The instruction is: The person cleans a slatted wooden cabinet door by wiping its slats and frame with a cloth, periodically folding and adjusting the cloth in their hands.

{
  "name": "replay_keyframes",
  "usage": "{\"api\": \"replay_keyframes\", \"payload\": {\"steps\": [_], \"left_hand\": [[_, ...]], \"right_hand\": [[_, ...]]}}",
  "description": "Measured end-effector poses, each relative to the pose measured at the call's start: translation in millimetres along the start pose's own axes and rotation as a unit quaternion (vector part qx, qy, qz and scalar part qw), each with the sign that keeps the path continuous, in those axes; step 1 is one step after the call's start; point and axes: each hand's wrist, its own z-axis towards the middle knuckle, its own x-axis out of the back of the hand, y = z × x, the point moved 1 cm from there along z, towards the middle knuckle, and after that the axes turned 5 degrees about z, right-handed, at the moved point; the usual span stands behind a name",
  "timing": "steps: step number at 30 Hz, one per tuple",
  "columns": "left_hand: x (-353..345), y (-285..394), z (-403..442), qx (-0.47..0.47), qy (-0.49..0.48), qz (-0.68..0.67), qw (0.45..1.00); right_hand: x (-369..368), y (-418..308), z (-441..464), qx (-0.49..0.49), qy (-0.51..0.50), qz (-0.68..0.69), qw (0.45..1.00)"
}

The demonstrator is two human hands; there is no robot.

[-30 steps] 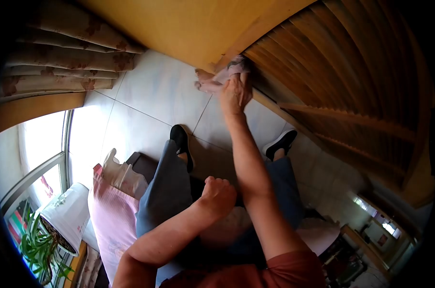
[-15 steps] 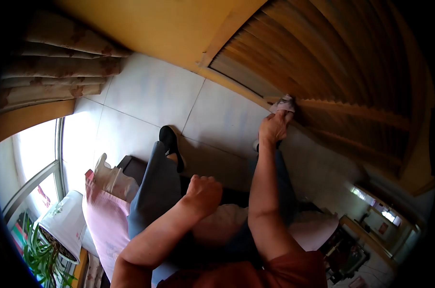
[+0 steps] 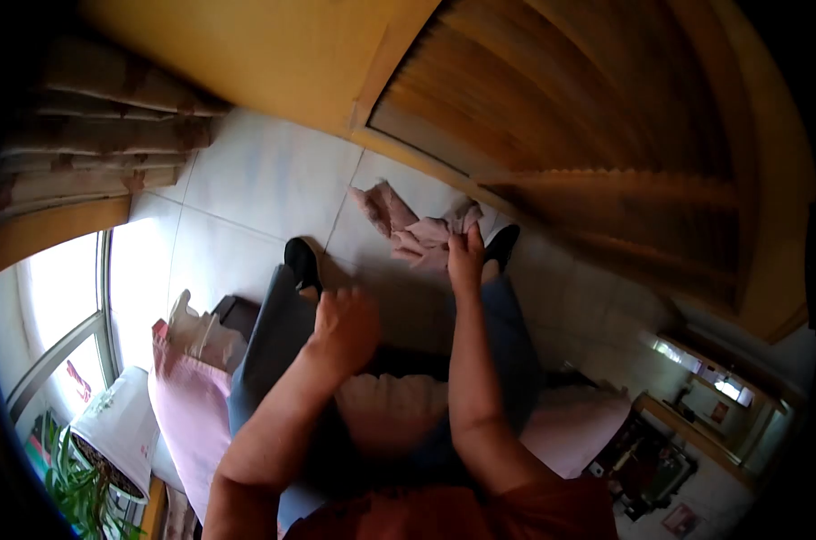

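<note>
A crumpled pinkish cloth (image 3: 417, 236) hangs from my right hand (image 3: 466, 261), gripped at its right end by the closed fingers. Its loose end flares out to the left, above the tiled floor and near the louvred wooden door (image 3: 588, 135). My left hand (image 3: 345, 326) is curled into a fist over my left leg, apart from the cloth. Nothing shows sticking out of that fist, though its palm side is turned away.
I sit on a bed edge with a pink cover (image 3: 187, 396). My black shoes (image 3: 304, 264) rest on pale floor tiles (image 3: 255, 180). At left are a patterned curtain (image 3: 111, 135), a bright window (image 3: 61, 279) and a potted plant (image 3: 84, 477).
My right hand has drawn back from the wooden door towards the left, and the bunched cloth now spreads out from it. My left fist has shifted slightly left and up.
</note>
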Motion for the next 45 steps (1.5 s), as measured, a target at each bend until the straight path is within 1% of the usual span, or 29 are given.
{"api": "replay_keyframes", "payload": {"steps": [2, 4, 6, 7, 8, 9, 10, 12, 14, 16, 18, 19, 20, 22, 23, 24, 25, 26, 28, 30, 32, 33, 34, 36, 38, 40, 41, 42, 45], "left_hand": [[9, -4, 10, 0.023, 0.080, -0.044, 0.996], [20, -3, 14, 0.033, 0.129, -0.092, 0.987], [28, 1, 17, 0.029, 0.240, -0.320, 0.916], [25, 2, 25, 0.016, 0.207, -0.446, 0.870], [33, 4, 25, 0.013, 0.211, -0.444, 0.871], [42, 8, 24, -0.054, 0.122, -0.596, 0.792], [47, 13, 24, -0.120, 0.027, -0.722, 0.681], [42, 23, 25, -0.125, 0.026, -0.732, 0.670], [40, 29, 26, -0.044, 0.007, -0.732, 0.680], [47, 33, 21, -0.015, 0.017, -0.720, 0.694], [31, 29, 34, -0.035, -0.029, -0.906, 0.420], [29, 28, 37, -0.044, -0.034, -0.921, 0.385], [26, 24, 41, -0.075, -0.058, -0.937, 0.337], [26, 24, 41, -0.040, -0.047, -0.946, 0.319], [26, 24, 40, -0.012, -0.060, -0.952, 0.299], [27, 24, 39, 0.017, -0.071, -0.958, 0.277], [28, 22, 39, 0.030, -0.047, -0.949, 0.311], [22, 20, 42, 0.037, 0.005, -0.926, 0.375], [30, 28, 34, 0.093, 0.039, -0.829, 0.551], [20, 34, 36, -0.014, 0.020, -0.733, 0.680], [3, 39, 38, 0.007, 0.066, -0.434, 0.898], [20, 46, 25, 0.025, 0.083, -0.291, 0.953], [20, 44, 23, 0.027, 0.078, -0.292, 0.953], [16, 38, 20, 0.031, 0.020, -0.108, 0.993], [9, 30, 19, 0.035, 0.020, -0.124, 0.991], [8, 26, 17, 0.006, 0.091, -0.180, 0.979], [9, 27, 16, 0.007, 0.088, -0.182, 0.979], [11, 29, 17, 0.015, 0.067, -0.184, 0.980], [20, 30, 15, 0.016, 0.027, -0.188, 0.982]], "right_hand": [[13, -17, -23, -0.120, -0.113, 0.254, 0.953], [21, -35, -38, -0.126, -0.140, 0.308, 0.933], [29, -65, -52, -0.115, -0.231, 0.397, 0.881], [33, -75, -57, -0.117, -0.260, 0.435, 0.854], [35, -86, -60, -0.112, -0.260, 0.435, 0.855], [38, -98, -62, -0.101, -0.271, 0.418, 0.862], [40, -107, -64, -0.090, -0.281, 0.400, 0.868], [45, -119, -64, -0.060, -0.285, 0.402, 0.868], [60, -130, -66, 0.008, -0.216, 0.243, 0.946], [73, -124, -64, 0.008, -0.224, 0.222, 0.949], [82, -113, -72, -0.104, -0.237, 0.326, 0.909], [79, -104, -77, -0.092, -0.288, 0.335, 0.892], [79, -100, -83, -0.134, -0.336, 0.293, 0.885], [69, -74, -90, -0.057, -0.345, 0.140, 0.927], [66, -71, -93, -0.062, -0.344, 0.143, 0.926], [65, -69, -95, -0.057, -0.268, 0.307, 0.912], [65, -67, -97, -0.052, -0.180, 0.459, 0.868], [65, -85, -96, -0.036, -0.136, 0.516, 0.845], [67, -88, -85, 0.022, -0.156, 0.528, 0.835], [56, -96, -81, 0.023, -0.163, 0.530, 0.832], [44, -91, -77, 0.026, -0.172, 0.530, 0.830], [38, -85, -74, -0.024, -0.134, 0.528, 0.838], [33, -79, -69, -0.075, -0.096, 0.524, 0.843], [25, -98, -45, -0.173, -0.044, 0.309, 0.934], [24, -53, -21, -0.064, 0.071, 0.360, 0.928], [39, -31, 9, 0.042, 0.021, 0.326, 0.944], [44, -18, 23, 0.052, 0.043, 0.208, 0.976], [43, -17, 35, 0.050, 0.043, 0.207, 0.976], [35, -24, 57, 0.123, 0.148, -0.001, 0.981]]}}
